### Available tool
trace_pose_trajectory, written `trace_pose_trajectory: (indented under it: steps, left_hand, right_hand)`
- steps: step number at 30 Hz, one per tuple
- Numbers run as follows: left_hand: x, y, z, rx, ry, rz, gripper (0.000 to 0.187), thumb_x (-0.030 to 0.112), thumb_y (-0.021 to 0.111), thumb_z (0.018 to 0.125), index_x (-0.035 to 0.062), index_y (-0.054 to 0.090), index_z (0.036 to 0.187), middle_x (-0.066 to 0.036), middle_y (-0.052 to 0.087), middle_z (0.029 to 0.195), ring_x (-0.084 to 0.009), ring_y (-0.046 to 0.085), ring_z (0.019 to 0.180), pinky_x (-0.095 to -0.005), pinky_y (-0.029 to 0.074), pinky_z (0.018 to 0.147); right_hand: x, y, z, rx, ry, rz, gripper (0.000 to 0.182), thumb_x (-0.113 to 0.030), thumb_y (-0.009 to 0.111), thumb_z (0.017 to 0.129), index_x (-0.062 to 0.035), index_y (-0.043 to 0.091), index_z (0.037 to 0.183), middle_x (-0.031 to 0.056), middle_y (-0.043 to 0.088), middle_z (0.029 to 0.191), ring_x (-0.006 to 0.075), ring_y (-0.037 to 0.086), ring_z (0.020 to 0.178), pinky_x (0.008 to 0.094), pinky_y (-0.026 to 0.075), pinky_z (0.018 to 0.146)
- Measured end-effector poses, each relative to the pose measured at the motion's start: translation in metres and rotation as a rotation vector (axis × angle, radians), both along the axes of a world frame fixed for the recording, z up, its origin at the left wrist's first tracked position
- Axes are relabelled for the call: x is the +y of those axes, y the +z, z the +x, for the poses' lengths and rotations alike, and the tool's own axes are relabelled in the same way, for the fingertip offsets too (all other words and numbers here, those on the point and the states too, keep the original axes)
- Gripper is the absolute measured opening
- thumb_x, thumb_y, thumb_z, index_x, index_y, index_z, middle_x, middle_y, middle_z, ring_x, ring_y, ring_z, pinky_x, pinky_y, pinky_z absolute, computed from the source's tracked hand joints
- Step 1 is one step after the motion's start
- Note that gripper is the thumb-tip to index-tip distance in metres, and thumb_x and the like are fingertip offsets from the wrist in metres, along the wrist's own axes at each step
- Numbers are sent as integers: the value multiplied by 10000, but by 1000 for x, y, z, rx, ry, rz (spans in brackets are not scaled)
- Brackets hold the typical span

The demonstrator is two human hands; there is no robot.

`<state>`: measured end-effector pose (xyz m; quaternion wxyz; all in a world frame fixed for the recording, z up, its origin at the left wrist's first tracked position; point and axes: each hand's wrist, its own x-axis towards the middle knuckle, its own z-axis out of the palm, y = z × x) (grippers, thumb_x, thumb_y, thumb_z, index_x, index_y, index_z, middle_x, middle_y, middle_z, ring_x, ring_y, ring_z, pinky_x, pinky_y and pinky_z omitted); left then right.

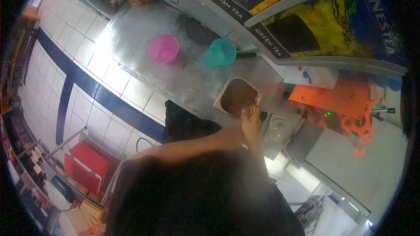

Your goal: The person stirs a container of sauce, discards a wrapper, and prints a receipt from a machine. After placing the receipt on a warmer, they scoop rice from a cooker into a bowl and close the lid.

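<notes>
The picture is hazy and the hands are small in it. My right hand [251, 120] is at the near right edge of a square metal container [217, 101] that holds brown contents [238, 96]. Its fingers look closed, with a small dark shape [263, 116] beside them; what they hold cannot be made out. My left hand [234, 137] comes in from the left, close against the right wrist, and its fingers are hidden. Right of the hands lies a pale square piece with a round middle [277, 129], perhaps a lid.
On the metal counter [131, 46] stand a pink cup [163, 49] and a teal cup [221, 53]. Tea dispenser panels [302, 30] rise behind. An orange rack [332, 100] and white surface [363, 161] are right. A red box [87, 166] sits lower left.
</notes>
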<state>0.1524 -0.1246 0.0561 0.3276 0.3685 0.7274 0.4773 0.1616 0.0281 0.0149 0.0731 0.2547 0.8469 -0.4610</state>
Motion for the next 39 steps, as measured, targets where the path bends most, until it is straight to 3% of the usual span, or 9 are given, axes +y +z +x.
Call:
trace_pose_trajectory:
  steps: [8,17,20,23,29,31,35,37,39]
  left_hand:
    - [-49,57,-32,-443,-175,-177,589,495,390,975,-35,566,1163,-293,598,1146,-460,574,1074,-517,442,946]
    - [-91,20,-33,-410,50,-144,448,385,424,985,-5,592,1128,-223,623,1131,-420,590,1052,-495,465,894]
    - [-102,11,-31,-122,-175,-47,419,373,421,992,17,578,1147,-209,611,1158,-415,588,1053,-477,465,908]
    - [-100,-24,-8,-321,-158,-124,405,362,418,998,27,564,1173,-214,607,1155,-407,590,1048,-469,476,903]
    - [-107,-8,-13,-266,-217,-189,398,344,425,996,9,566,1158,-215,605,1164,-375,599,1059,-452,480,902]
    - [-107,-29,-4,-249,-196,-186,422,374,440,979,18,603,1137,-197,632,1139,-363,613,1045,-438,473,916]
    - [-101,-42,1,-271,-130,-320,431,388,453,959,24,641,1095,-169,673,1074,-349,631,1011,-420,467,917]
    - [-92,-40,5,-325,-136,-382,397,356,456,957,22,644,1063,-171,683,1004,-339,643,973,-422,472,886]
    - [-87,-98,18,190,-84,-121,350,315,489,975,16,605,1115,-145,631,1118,-233,624,959,-364,492,848]
  right_hand:
    - [-7,50,-26,-177,179,449,464,-393,475,982,23,542,1174,256,635,1090,432,603,1030,489,463,874]
    - [-4,48,-35,-194,240,540,365,-355,502,961,-20,643,928,210,677,856,408,650,781,483,497,708]
    - [-17,46,-37,-146,235,650,328,-324,521,948,-22,634,890,198,680,836,399,655,754,477,505,695]
    - [-21,29,-25,-140,229,720,297,-295,534,939,-21,647,919,200,679,839,393,657,744,464,507,690]
    - [-15,-7,3,227,-216,390,312,-271,543,929,0,632,1054,166,689,875,338,667,742,388,517,709]
    - [-26,19,5,-11,-547,-248,331,-227,537,927,-19,570,1183,103,674,948,258,649,848,369,509,765]
    - [-7,-23,39,340,-404,-189,393,-192,538,929,-53,490,1293,58,629,1006,191,608,927,346,500,767]
    - [-14,-7,46,407,-481,-559,388,-177,550,927,-55,485,1289,85,608,1104,172,598,981,320,490,814]
    - [-20,11,63,526,-526,-663,378,-160,542,931,-53,481,1289,94,610,1144,176,601,989,315,483,842]
